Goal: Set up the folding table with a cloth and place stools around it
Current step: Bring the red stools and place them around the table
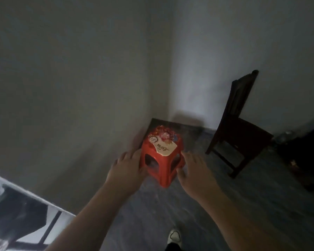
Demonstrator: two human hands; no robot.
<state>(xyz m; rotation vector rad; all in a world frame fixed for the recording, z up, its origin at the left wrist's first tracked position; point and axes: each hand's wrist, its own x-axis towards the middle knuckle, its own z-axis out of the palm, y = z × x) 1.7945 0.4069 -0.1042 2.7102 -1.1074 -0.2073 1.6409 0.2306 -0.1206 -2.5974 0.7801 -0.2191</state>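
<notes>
Stool: small red plastic stool [162, 156] with a floral sticker on its seat stands on the dark floor [216, 200] in the wall corner, between both grips. Left hand [124, 171] spread, fingers at its left side; right hand [193, 170] spread at its right side. Both released, neither clamped yet. Dark wooden chair [239, 129] well right of the right grip. Cloth-covered worktop edge [22, 212] behind the left grip. Risk: smooth tapered sides, a weak squeeze slips on lift; swinging it out could clip the wall.

A dark grey floor [216, 205] carries a red plastic stool [161, 156] standing in the wall corner. A dark wooden chair [237, 134] stands near it, to the right.
</notes>
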